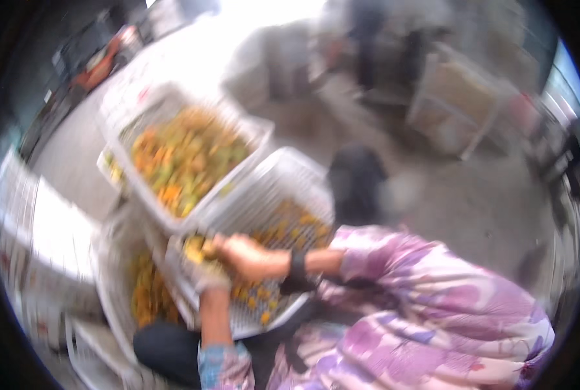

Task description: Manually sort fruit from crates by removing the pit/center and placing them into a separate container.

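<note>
My left hand (211, 279), in what looks like a pale glove, holds a yellow-green piece of produce (195, 249) over the near left rim of a white perforated plastic basket (236, 202). Over the same basket, my right hand (251, 258) reaches across with its fingertips at that piece; blur hides its grip. A dark band circles the right wrist. Small yellow-orange pieces (265, 295) are scattered on the basket's slotted floor. The basket sits tilted between my legs.
Beyond stands a white crate (156, 207) heaped with orange and yellow-green produce (192, 151). Another white crate (107, 287) at left holds orange pieces (148, 287). White baskets (12, 209) line the left edge. A white-framed container (456, 97) stands across the concrete floor (446, 195).
</note>
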Action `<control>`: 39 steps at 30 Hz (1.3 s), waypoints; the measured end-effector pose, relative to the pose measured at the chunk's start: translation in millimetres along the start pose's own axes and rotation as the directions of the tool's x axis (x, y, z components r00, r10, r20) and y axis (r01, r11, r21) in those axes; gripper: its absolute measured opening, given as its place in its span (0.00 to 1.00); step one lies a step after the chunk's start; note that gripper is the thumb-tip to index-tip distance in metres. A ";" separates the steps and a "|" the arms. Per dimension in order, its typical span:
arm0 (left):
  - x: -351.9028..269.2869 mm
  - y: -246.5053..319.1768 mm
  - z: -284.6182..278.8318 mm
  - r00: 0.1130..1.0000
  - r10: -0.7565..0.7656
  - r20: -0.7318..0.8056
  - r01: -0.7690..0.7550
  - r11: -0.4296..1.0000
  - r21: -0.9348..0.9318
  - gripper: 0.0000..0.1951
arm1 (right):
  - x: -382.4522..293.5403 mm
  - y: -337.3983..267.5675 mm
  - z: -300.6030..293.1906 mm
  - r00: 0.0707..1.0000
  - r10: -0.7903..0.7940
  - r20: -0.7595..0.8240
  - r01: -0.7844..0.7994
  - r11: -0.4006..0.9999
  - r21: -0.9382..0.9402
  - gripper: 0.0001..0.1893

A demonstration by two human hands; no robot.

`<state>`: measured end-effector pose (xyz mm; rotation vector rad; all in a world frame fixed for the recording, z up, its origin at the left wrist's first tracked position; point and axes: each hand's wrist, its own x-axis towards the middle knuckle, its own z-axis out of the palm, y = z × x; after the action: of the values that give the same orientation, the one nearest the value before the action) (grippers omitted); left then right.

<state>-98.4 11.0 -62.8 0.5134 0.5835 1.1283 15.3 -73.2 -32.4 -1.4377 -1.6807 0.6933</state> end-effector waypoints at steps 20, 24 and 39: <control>64.5 -79.9 83.9 0.960 -0.266 0.087 0.194 0.859 0.474 0.22 | -25.8 57.5 -65.0 0.929 0.369 0.021 -0.332 0.810 0.483 0.11; 74.8 -79.4 90.3 0.977 -0.203 0.072 0.147 0.873 0.466 0.19 | -16.2 87.6 -44.2 0.958 0.248 -0.145 -0.189 0.924 0.331 0.12; 100.5 -59.9 94.2 0.874 -0.471 -0.121 0.434 0.644 0.630 0.23 | -12.9 72.0 -86.8 0.925 0.261 0.276 -0.332 0.908 0.256 0.13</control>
<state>36.3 76.2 -48.8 0.9259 1.0014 0.3940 127.5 -78.9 -48.3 -1.4480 -1.4579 1.2793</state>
